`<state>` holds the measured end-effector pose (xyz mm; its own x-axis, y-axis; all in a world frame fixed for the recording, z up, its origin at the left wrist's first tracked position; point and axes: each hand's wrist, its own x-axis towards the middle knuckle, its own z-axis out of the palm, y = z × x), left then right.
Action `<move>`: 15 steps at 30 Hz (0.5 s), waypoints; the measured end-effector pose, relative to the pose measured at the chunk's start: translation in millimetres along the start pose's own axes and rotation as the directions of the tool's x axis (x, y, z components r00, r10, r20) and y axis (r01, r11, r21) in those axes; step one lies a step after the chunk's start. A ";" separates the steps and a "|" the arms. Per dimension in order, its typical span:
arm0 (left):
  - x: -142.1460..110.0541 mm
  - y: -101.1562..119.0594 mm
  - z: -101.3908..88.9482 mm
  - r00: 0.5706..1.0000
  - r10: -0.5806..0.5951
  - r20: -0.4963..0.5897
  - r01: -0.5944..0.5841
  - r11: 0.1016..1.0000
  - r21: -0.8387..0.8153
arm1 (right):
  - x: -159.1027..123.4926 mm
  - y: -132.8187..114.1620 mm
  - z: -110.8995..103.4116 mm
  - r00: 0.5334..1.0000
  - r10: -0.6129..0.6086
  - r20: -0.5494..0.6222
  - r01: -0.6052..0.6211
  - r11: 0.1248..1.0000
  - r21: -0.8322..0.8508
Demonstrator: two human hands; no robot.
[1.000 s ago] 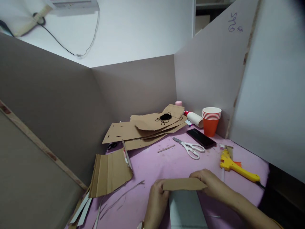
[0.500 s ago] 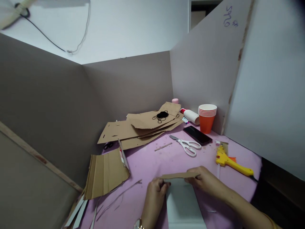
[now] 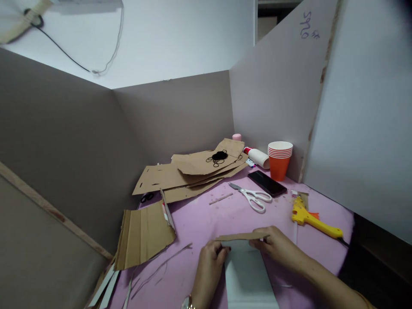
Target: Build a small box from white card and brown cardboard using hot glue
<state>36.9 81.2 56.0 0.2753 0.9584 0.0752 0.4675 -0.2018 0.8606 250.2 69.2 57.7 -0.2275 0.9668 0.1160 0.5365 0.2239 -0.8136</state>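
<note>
Both hands grip a narrow strip of brown cardboard [image 3: 241, 236] standing across the far end of a white panel [image 3: 247, 274]. My left hand [image 3: 210, 262] pinches the strip's left end, thumb toward the panel. At the right end, my right hand [image 3: 270, 243] has its fingers closed on the strip near the panel's corner. Whether the strip and the panel are joined is not visible. The panel's near end runs out of the bottom of the view.
White-handled scissors [image 3: 252, 196], a black phone [image 3: 267, 183], stacked orange cups [image 3: 279, 161] and a yellow glue gun [image 3: 313, 219] lie to the right. Cardboard sheets [image 3: 167, 178] with black cord [image 3: 219, 156] are at the back. Folded cardboard [image 3: 144, 234] stands left. Grey partitions [image 3: 177, 113] enclose the table.
Hardly anything differs. The view has tilted up very slightly, and both hands keep their hold on the cardboard strip.
</note>
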 end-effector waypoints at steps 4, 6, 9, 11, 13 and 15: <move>0.4 -1.5 -0.3 1.000 -0.007 0.007 0.007 1.000 -0.010 | -0.6 -0.5 -0.5 1.000 0.000 -0.002 0.000 1.000 -0.009; 0.4 -2.5 -0.5 1.000 -0.006 0.007 0.006 1.000 -0.014 | -1.4 -0.6 -1.5 1.000 0.005 -0.007 -0.005 1.000 -0.017; -0.4 -1.8 -2.0 1.000 0.021 0.018 -0.020 0.999 -0.034 | -2.2 -2.4 -2.9 1.000 0.017 -0.008 -0.017 1.000 -0.023; -1.1 -0.2 -3.7 0.999 0.039 0.012 -0.039 0.998 -0.048 | -2.4 -5.4 -2.6 1.000 0.022 -0.001 -0.022 1.000 -0.018; -1.6 1.3 -5.6 0.999 0.040 -0.004 -0.040 0.998 -0.050 | -2.8 -9.3 -2.1 1.000 0.028 0.007 -0.028 1.000 -0.008; -1.8 2.1 -7.1 1.000 0.027 -0.012 -0.028 0.999 -0.045 | -4.4 -11.8 -4.5 0.999 0.039 0.019 -0.039 0.999 0.012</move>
<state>31.3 80.5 61.2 0.2779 0.9549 0.1047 0.4213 -0.2191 0.8801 248.5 62.9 69.3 -0.2219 0.9723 0.0732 0.5355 0.1843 -0.8242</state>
